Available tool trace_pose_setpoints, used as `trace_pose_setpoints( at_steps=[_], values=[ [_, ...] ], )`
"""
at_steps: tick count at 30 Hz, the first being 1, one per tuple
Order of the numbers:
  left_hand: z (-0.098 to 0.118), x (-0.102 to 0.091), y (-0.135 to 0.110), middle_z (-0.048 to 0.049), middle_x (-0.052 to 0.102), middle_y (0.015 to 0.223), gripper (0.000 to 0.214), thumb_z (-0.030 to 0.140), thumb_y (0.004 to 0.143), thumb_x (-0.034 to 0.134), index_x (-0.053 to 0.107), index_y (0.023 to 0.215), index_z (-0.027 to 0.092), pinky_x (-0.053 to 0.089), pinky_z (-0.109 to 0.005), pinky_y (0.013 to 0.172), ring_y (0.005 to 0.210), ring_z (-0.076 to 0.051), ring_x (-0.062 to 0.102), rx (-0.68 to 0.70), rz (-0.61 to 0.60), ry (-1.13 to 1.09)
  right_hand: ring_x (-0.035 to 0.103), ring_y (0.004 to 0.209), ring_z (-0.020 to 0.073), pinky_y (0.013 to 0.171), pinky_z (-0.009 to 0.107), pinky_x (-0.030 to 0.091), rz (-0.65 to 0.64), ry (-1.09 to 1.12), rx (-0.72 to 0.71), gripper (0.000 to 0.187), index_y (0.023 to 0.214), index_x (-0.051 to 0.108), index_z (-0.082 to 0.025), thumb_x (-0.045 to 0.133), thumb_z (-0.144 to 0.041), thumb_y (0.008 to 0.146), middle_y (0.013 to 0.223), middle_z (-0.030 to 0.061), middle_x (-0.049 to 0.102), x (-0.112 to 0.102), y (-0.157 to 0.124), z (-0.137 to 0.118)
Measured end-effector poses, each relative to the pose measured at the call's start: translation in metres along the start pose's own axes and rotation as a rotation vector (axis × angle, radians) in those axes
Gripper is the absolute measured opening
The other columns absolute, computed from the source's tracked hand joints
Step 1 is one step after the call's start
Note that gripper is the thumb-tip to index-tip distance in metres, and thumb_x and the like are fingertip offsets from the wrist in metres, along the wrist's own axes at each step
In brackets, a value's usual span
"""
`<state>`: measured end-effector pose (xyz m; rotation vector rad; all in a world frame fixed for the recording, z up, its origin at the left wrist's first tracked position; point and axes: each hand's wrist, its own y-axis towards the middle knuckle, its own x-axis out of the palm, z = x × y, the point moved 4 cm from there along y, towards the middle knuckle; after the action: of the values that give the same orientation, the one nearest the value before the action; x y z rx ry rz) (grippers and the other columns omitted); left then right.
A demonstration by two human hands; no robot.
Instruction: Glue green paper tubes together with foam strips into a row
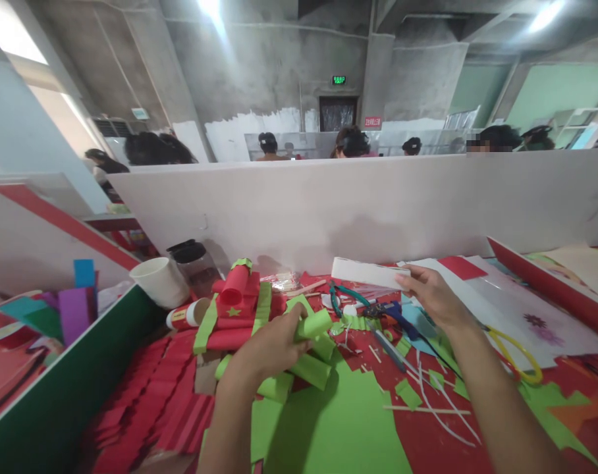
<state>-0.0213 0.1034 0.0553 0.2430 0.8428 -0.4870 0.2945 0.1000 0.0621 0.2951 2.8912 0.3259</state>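
Observation:
My left hand point(272, 345) is closed round a small green paper roll point(315, 324), held just above several more green rolls point(309, 370) that lie on a green sheet point(338, 428). My right hand point(430, 293) is raised further back and pinches the end of a long white strip of card point(365, 272), which sticks out to the left over the table. Behind the left hand stands a red paper model with green bands and a red tube point(234, 286) on top.
A white cup point(161, 282) and a dark-lidded jar point(193, 263) stand at the back left. Teal-handled scissors point(341, 297), a glue gun point(395, 315) and paper scraps lie mid-table. Yellow-handled scissors point(519, 359) lie right. A white partition point(358, 204) closes the back; other people sit beyond it.

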Motion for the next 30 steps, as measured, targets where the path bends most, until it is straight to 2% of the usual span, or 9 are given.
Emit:
trace_pose_setpoints(
  at_steps=[4, 7, 12, 16, 20, 23, 26, 30],
  values=[
    [0.006, -0.006, -0.002, -0.0056, 0.065, 0.086, 0.043, 0.034, 0.075, 0.063, 0.056, 0.116, 0.024, 0.039, -0.027, 0.06, 0.072, -0.023, 0.059, 0.065, 0.065, -0.097, 0.044, 0.057, 0.012, 0.051, 0.023, 0.036, 0.014, -0.032, 0.007, 0.031, 0.087, 0.067, -0.018, 0.07, -0.044, 0.072, 0.065, -0.0011, 0.054, -0.014, 0.0, 0.003],
    [0.01, -0.01, -0.001, -0.0051, 0.065, 0.084, 0.047, 0.036, 0.074, 0.065, 0.058, 0.119, 0.025, 0.039, -0.027, 0.059, 0.07, -0.023, 0.059, 0.092, 0.09, -0.114, 0.043, 0.056, 0.0126, 0.05, 0.024, 0.035, 0.009, -0.088, 0.005, 0.031, 0.085, 0.067, -0.018, 0.069, -0.046, 0.072, 0.061, -0.0016, 0.051, -0.02, -0.002, 0.004],
    [0.009, -0.011, 0.002, -0.0046, 0.066, 0.085, 0.06, 0.038, 0.072, 0.069, 0.054, 0.129, 0.028, 0.04, -0.028, 0.064, 0.073, -0.024, 0.06, 0.1, 0.102, -0.036, 0.044, 0.056, 0.0128, 0.052, 0.025, 0.036, -0.009, -0.101, 0.019, 0.032, 0.083, 0.067, -0.018, 0.071, -0.047, 0.07, 0.06, -0.0018, 0.051, -0.02, -0.005, 0.001],
    [0.008, -0.011, 0.002, -0.006, 0.066, 0.084, 0.07, 0.051, 0.07, 0.071, 0.051, 0.133, 0.027, 0.04, -0.03, 0.065, 0.073, -0.027, 0.061, 0.094, 0.134, 0.032, 0.045, 0.058, 0.0127, 0.053, 0.024, 0.037, -0.023, -0.074, 0.027, 0.032, 0.084, 0.067, -0.018, 0.072, -0.046, 0.07, 0.063, -0.0015, 0.053, -0.018, -0.007, -0.001],
    [0.011, -0.011, 0.0, -0.0062, 0.065, 0.079, 0.068, 0.056, 0.071, 0.069, 0.054, 0.129, 0.024, 0.041, -0.031, 0.066, 0.074, -0.029, 0.061, 0.096, 0.148, -0.002, 0.043, 0.056, 0.0125, 0.051, 0.025, 0.035, 0.034, -0.103, 0.007, 0.033, 0.085, 0.068, -0.018, 0.072, -0.046, 0.069, 0.059, -0.0024, 0.05, -0.023, -0.006, 0.0],
    [0.012, -0.01, 0.001, -0.0073, 0.067, 0.086, 0.059, 0.053, 0.074, 0.066, 0.057, 0.124, 0.024, 0.042, -0.031, 0.067, 0.078, -0.028, 0.062, 0.105, 0.132, -0.037, 0.043, 0.056, 0.0128, 0.05, 0.025, 0.035, 0.033, -0.119, -0.005, 0.033, 0.087, 0.068, -0.017, 0.071, -0.046, 0.07, 0.059, -0.002, 0.05, -0.024, -0.005, 0.001],
    [0.01, -0.009, 0.002, -0.0079, 0.067, 0.093, 0.046, 0.05, 0.074, 0.067, 0.063, 0.112, 0.024, 0.043, -0.031, 0.07, 0.082, -0.027, 0.062, 0.139, 0.12, -0.075, 0.045, 0.056, 0.0132, 0.05, 0.025, 0.037, 0.03, -0.129, -0.005, 0.035, 0.088, 0.068, -0.018, 0.071, -0.047, 0.07, 0.062, -0.001, 0.053, -0.024, -0.007, 0.0],
    [0.002, -0.008, 0.003, -0.0063, 0.067, 0.083, 0.038, 0.05, 0.071, 0.069, 0.068, 0.096, 0.022, 0.043, -0.03, 0.066, 0.075, -0.025, 0.061, 0.123, 0.115, -0.114, 0.049, 0.061, 0.0146, 0.055, 0.025, 0.041, 0.02, -0.156, -0.028, 0.035, 0.086, 0.066, -0.018, 0.072, -0.048, 0.07, 0.068, 0.0, 0.057, -0.025, -0.01, -0.006]
  ],
)
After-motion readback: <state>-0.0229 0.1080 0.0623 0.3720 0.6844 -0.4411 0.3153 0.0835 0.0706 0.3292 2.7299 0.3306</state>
